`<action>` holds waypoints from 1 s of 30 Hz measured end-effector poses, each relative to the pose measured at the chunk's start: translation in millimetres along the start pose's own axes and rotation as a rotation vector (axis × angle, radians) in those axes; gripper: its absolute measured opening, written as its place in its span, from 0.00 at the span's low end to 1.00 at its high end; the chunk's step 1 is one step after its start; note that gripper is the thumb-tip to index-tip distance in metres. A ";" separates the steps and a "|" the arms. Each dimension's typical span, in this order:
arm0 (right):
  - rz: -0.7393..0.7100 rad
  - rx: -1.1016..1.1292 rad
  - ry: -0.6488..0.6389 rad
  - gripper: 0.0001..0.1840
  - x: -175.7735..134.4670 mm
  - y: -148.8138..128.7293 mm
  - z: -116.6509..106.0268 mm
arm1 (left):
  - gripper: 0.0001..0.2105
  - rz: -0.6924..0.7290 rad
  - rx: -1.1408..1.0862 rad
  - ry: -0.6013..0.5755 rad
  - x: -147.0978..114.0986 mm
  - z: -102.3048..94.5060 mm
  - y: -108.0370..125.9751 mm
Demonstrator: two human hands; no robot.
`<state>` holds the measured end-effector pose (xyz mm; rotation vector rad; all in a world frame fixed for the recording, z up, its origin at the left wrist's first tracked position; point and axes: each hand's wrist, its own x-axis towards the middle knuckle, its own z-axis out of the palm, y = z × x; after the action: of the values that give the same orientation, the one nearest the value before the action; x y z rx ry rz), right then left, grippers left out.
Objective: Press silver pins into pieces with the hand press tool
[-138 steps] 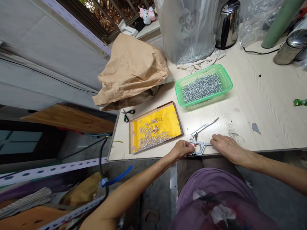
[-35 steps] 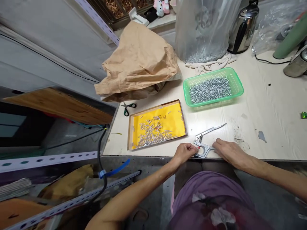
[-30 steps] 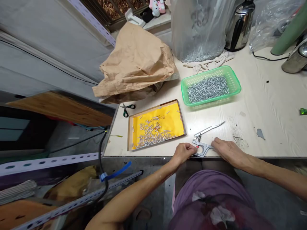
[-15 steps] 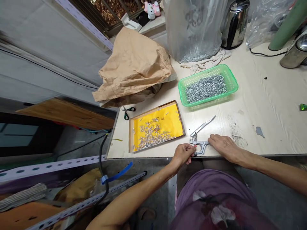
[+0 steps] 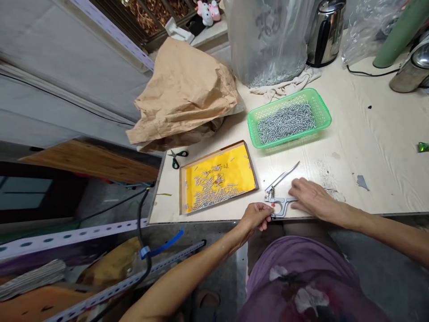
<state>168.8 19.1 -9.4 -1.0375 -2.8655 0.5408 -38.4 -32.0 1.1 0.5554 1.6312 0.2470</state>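
Note:
Grey metal snap pliers lie at the table's front edge, with a spring, a red part at the jaw and a long lever raised at an angle. My left hand is closed in a pinch at the jaw; whatever small thing its fingertips hold is hidden. Around the end of the lower handle is my right hand, its thumb below and its fingers above, below the raised lever. To the left, a shallow box lined in yellow holds many small metal pins.
Behind the pliers stands a green plastic basket filled with small metal pieces. Scissors and a crumpled brown paper bag lie at the left. A clear plastic bag and a steel kettle stand at the back.
My right hand has loosened on the handle, its fingers lifting and spreading from the thumb towards the lever. My left hand stays at the jaw. The view has shifted slightly.

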 end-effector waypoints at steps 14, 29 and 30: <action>-0.013 -0.141 -0.014 0.27 29.2 12.9 -9.6 | 0.08 0.122 0.307 0.070 -1.6 -2.7 -7.9; 0.104 -0.186 0.008 0.30 -1.1 8.4 -9.3 | 0.31 1.052 1.361 0.183 24.9 23.6 36.7; 0.107 -0.195 0.015 0.26 -2.7 7.3 -8.6 | 0.29 1.040 1.390 0.180 23.3 25.0 38.4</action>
<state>176.7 25.2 -3.6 -1.2222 -2.9087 0.2612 -7.2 8.3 -4.8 2.4824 1.3324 -0.1542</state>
